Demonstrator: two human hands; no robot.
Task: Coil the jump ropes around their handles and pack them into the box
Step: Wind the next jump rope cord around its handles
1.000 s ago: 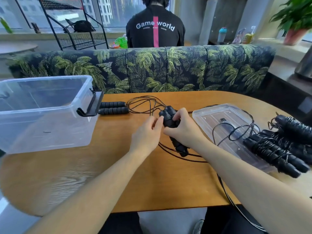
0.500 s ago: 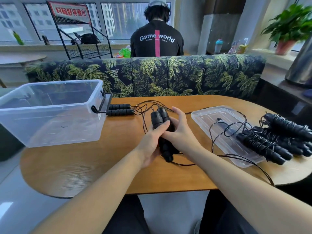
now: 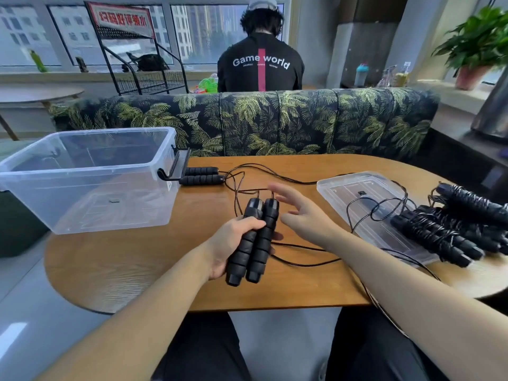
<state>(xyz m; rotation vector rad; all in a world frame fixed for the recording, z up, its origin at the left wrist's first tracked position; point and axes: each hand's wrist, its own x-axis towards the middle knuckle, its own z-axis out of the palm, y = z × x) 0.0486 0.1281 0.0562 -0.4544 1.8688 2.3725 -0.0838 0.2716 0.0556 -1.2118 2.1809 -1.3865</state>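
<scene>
My left hand (image 3: 232,243) grips a pair of black ribbed jump rope handles (image 3: 255,243) held side by side above the wooden table (image 3: 132,259). Their thin black rope (image 3: 302,261) trails loose across the table toward me and off the front edge. My right hand (image 3: 301,215) hovers just right of the handles with fingers spread and holds nothing. A second pair of handles (image 3: 202,176) lies by the clear plastic box (image 3: 90,180) at the left, its rope uncoiled. Several coiled ropes (image 3: 453,226) lie piled at the right.
The box's clear lid (image 3: 354,193) lies on the table at the right, partly under the coiled pile and a rope loop. A leaf-patterned sofa back (image 3: 275,122) runs behind the table. A person in a black shirt (image 3: 261,67) sits beyond it, facing away.
My right hand has let go of the handles and opened to their right. My left hand has taken the full grip and drawn the handles nearer to me.
</scene>
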